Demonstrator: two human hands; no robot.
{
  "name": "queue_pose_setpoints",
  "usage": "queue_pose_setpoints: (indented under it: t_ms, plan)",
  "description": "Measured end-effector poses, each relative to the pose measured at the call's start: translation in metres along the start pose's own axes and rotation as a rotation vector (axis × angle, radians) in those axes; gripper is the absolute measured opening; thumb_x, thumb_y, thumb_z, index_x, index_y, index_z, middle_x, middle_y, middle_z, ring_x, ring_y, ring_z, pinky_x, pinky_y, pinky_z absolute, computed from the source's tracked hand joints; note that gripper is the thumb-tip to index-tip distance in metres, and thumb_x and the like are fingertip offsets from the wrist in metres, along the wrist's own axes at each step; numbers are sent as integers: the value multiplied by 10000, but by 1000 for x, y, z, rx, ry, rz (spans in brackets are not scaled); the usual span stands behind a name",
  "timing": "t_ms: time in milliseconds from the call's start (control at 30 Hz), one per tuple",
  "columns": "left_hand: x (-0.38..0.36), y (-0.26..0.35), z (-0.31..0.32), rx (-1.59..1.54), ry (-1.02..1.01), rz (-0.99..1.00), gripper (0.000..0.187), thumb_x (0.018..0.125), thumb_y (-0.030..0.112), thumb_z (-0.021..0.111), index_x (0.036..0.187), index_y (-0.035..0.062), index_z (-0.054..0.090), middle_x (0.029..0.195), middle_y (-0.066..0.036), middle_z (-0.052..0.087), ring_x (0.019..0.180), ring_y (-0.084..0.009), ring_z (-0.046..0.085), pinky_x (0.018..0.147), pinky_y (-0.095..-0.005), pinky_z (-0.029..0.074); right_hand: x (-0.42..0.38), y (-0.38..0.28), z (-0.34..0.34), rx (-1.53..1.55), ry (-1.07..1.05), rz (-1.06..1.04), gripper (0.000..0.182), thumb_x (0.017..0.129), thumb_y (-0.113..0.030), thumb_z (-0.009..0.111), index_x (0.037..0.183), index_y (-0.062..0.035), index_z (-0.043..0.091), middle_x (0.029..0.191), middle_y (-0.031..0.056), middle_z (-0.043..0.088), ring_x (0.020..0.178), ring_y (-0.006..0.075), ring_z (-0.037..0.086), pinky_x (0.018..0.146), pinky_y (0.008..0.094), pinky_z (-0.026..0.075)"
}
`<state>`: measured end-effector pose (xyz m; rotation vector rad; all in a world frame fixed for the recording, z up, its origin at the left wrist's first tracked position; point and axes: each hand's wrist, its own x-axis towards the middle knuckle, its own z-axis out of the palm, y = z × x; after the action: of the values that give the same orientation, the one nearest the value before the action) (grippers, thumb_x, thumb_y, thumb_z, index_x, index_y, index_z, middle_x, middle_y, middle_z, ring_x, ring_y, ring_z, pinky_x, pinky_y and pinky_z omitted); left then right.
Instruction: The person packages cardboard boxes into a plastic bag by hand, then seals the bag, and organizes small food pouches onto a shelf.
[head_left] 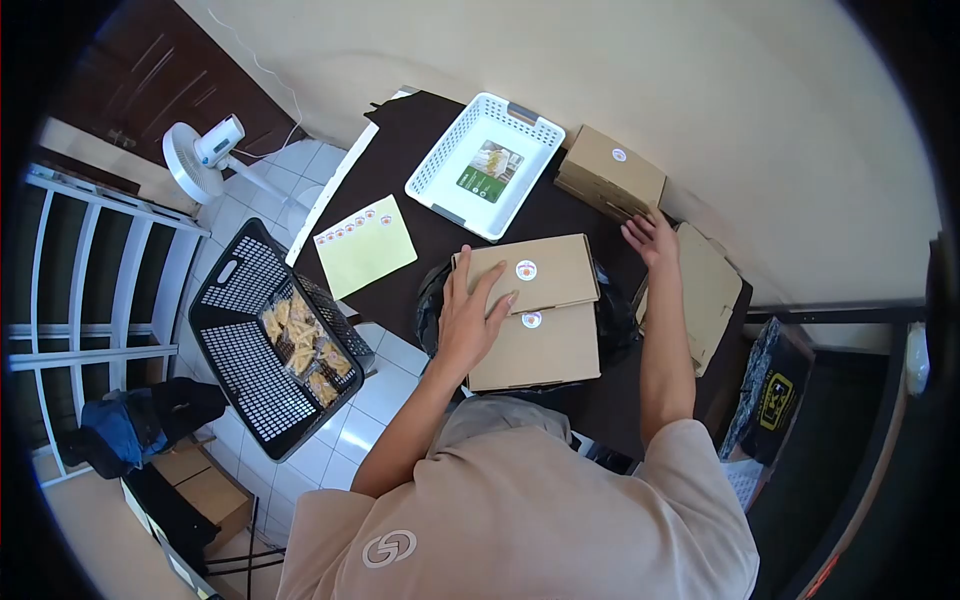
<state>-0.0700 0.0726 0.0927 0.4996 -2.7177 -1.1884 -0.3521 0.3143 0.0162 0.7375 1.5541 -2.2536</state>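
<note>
Two closed cardboard boxes with round stickers lie in front of me, an upper box (555, 262) and a lower one (540, 352), with black plastic (430, 300) around them. My left hand (474, 310) rests on the upper box's left part, fingers spread. At the right, my right hand (651, 238) has its fingers apart beside the lower corner of another stickered box (612, 172) near the wall. Whether its fingertips touch that box is hard to tell. Flat cardboard (695, 300) lies under and beside my right forearm.
A white basket (445, 185) with a printed card stands at the back. Left of it lies a yellow-green sticker sheet (365, 248). A black crate (250, 375) with packaged food is at the left, beyond the table's edge. A white fan (195, 160) stands behind it.
</note>
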Motion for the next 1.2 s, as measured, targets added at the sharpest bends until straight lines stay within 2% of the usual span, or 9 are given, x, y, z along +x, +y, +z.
queue_pose_setpoints:
  t_ms: [133,233,433,567,667,800,900,1100,1200]
  plan:
    - [1,1,0,18,-10,-16,460,907,291,633,1343,204,517,1548,-207,163,1380,-445,261,1088,-497,322,30,3,15,310,138,117,656,837,-230,736,1275,72,350,1182,260,448,1048,411,568,832,545,571]
    - [-1,-1,0,17,-11,-46,466,905,305,634,1345,205,514,1549,-208,158,1381,-443,257,1088,-496,321,36,15,36,351,207,68,620,836,-194,728,1245,96,364,1123,257,470,1008,404,583,817,564,578]
    - [0,-4,1,15,-1,-4,476,905,330,632,1348,211,507,1551,-208,153,1379,-440,260,1090,-496,317,28,11,51,368,295,-2,444,838,-123,679,1132,95,428,1004,233,505,914,365,620,767,532,608]
    - [-1,-4,1,23,0,-3,471,909,332,625,1348,207,507,1550,-209,155,1376,-435,269,1096,-492,308,13,-1,51,355,260,-45,429,828,-104,675,1118,99,431,983,225,515,874,363,632,754,528,610]
    - [-1,-4,2,20,9,5,466,911,328,623,1347,203,511,1547,-213,160,1374,-438,268,1098,-493,302,7,-8,36,319,41,-130,439,819,-118,690,1111,107,451,948,220,535,844,370,649,785,490,606]
    - [-2,-7,3,15,18,25,458,912,312,624,1344,203,517,1540,-229,166,1372,-446,264,1098,-495,299,-72,-26,28,269,-70,-209,387,829,-141,680,1083,87,498,955,209,580,847,339,662,768,436,605]
    - [-2,-7,4,33,14,31,448,923,295,610,1345,178,513,1537,-237,165,1368,-447,271,1098,-491,299,-125,-21,16,144,-276,-269,348,848,-178,657,1077,54,536,961,177,631,821,291,675,731,386,594]
    - [1,-20,7,-17,73,125,429,886,207,633,1302,153,548,1528,-238,194,1336,-488,290,1087,-509,316,-200,2,-14,27,-428,-150,436,863,-174,612,1223,40,488,966,155,658,760,261,684,657,364,591]
    - [4,-23,3,-46,63,170,435,877,166,635,1302,133,549,1526,-248,192,1349,-495,271,1104,-512,290,-229,10,-35,0,-465,-100,564,843,-158,614,1318,46,388,1041,192,638,790,272,687,600,391,590]
